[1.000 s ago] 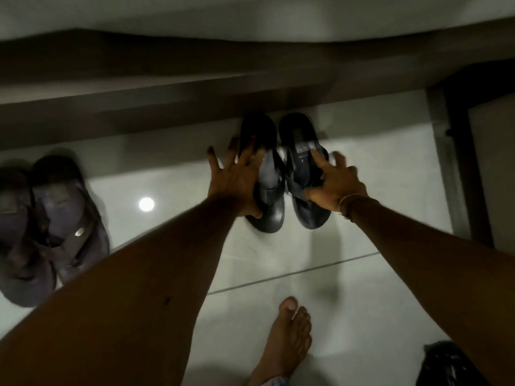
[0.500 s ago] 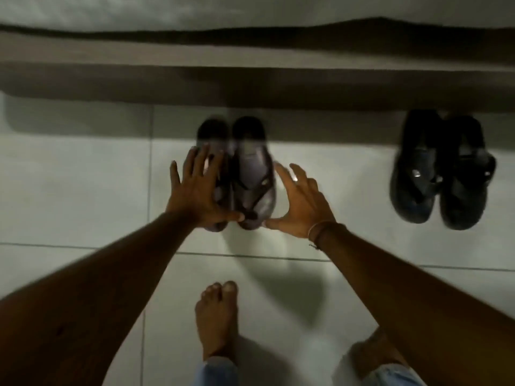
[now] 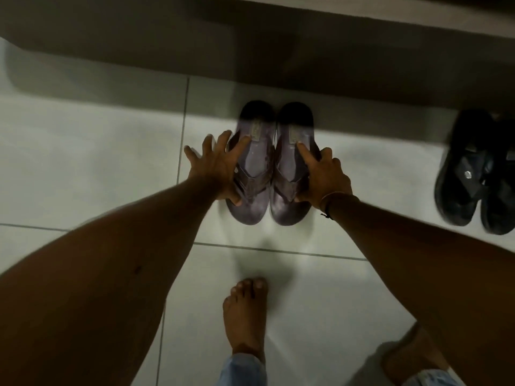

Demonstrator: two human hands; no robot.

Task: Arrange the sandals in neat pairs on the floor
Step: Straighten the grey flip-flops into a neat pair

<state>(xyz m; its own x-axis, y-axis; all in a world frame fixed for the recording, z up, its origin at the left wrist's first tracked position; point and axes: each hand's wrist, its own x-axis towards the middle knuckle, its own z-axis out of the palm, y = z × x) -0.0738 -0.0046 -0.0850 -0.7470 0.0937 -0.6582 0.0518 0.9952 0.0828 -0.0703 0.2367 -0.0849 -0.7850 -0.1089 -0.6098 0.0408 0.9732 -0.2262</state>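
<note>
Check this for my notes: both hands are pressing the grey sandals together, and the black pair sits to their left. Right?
Not quite. In the head view the black pair sits to the right of the grey sandals, not the left. The left hand and right hand are indeed on the grey pair.

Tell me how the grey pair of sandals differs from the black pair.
The grey pair is lighter, a purplish grey, while the black pair is near black. Both hands, left hand and right hand, press on the grey pair; nothing touches the black pair. The grey pair lies in the middle of the view, the black pair at the right edge, partly cut off. Both are thong sandals set side by side on the tiled floor.
</note>
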